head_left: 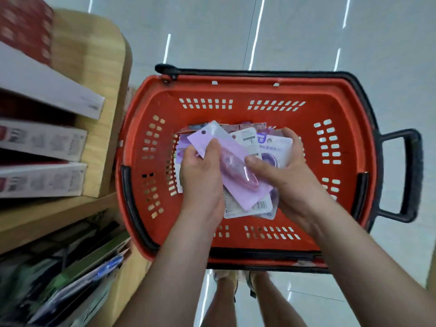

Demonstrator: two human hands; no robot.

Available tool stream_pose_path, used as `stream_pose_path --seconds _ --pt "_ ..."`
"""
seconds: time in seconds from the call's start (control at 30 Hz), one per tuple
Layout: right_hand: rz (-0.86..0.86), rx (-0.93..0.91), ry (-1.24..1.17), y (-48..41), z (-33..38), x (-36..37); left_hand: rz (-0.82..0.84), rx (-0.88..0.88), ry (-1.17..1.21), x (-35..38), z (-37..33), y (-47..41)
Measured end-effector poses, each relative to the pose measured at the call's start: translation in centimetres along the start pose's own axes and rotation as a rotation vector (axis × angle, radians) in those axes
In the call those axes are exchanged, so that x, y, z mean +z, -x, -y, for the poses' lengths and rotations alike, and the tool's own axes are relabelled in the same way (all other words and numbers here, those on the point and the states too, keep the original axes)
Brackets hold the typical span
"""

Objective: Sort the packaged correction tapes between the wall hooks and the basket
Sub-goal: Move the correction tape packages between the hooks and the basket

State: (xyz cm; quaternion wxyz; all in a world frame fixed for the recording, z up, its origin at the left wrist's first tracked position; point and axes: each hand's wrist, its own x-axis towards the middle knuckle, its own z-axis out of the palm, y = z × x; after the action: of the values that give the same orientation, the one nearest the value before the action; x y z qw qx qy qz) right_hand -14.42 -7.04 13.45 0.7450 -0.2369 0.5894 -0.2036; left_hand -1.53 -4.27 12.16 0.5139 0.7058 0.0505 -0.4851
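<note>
Above the red slotted plastic basket (236, 90), our left hand (200, 172) pinches a lilac carded correction-tape blister pack (232, 165); our right hand (283, 175) grips a fanned stack of white-and-purple packs (271, 143), perhaps loosely; some may slide out and remix.

A: Bright, even light; white glare streaks run across the glossy floor (212, 24) beyond the fingers (213, 147).
B: Left of the fingers, the shelf (99, 67) is smeared by motion blur. Straight edges bow near the corners; by the fingers it's fairly sharp.
</note>
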Motion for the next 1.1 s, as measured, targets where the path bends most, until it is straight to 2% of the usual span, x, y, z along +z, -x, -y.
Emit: stream_pose_path --seconds 0.13,0.27,0.43,0.63,0.77,0.97,1.1 --pt "0.068 -0.155 0.144 4.4 3.2 0.2 0.021 0.007 0.08 0.0 -3.5 4.5" --pt "0.096 -0.198 0.307 9.4 6.6 1.4 -0.002 0.034 0.111 0.1 -7.4 9.6" --pt "0.225 -0.159 0.228 17.1 11.2 2.1 0.067 0.039 0.11 -0.2 -12.6 18.7" --pt "0.228 -0.297 0.28 26.4 16.5 3.1 0.228 0.226 -0.048 -2.2 -18.2 31.1" --pt "0.331 -0.451 0.409 32.8 19.5 4.0 0.19 0.323 -0.172 -3.9 -20.1 38.3" --pt "0.449 -0.683 0.511 39.8 21.6 5.0 0.075 0.32 0.1 -5.9 -20.9 46.1" --pt "0.655 -0.801 0.773 43.1 21.8 6.0 0.045 0.365 0.255 -7.8 -20.7 49.5"
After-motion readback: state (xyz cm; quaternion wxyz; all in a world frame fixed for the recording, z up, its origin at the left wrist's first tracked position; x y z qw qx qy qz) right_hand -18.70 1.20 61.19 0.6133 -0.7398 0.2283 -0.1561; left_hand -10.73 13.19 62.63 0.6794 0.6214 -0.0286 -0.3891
